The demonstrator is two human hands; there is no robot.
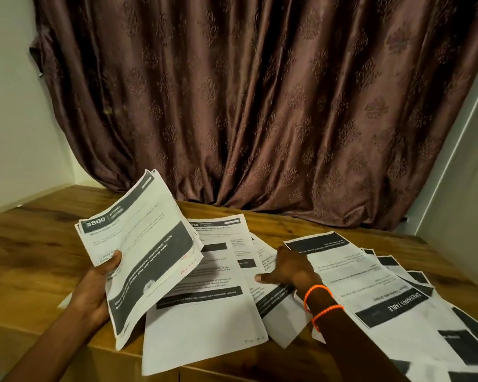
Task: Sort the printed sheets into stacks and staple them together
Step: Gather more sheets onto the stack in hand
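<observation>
Two bare forearms are reaching in from the bottom edge, one hand on each side of the paper spread. Overhanging the near edge of the wooden table [39, 235], a single white printed sheet [204, 312] is lying flat, crossed by dark header bars and blank over its lower part. More loose sheets [262, 260] are peeking out beneath it, their count uncertain because they overlap.

The left hand [94, 288] is gripping a held stack [138, 252] of printed sheets, thumb curled over the front page and fingers behind; at least three page edges are showing at its upper corner. That stack is tilting up off the table, its top page bearing a black band with "800" and a rounded dark panel.

The right hand [290, 268] is resting on the loose sheets with fingers straight and spread, thumb pointing left. Two orange beaded bracelets [322, 301] are circling its wrist.

To the right, a fanned pile [384, 279] of about five sheets is lying upside down to the camera, the top one reading "DRESSING TABLE".

Behind the table, one brown satin curtain [260, 106] with an embossed floral motif is hanging in heavy folds between pale walls.
</observation>
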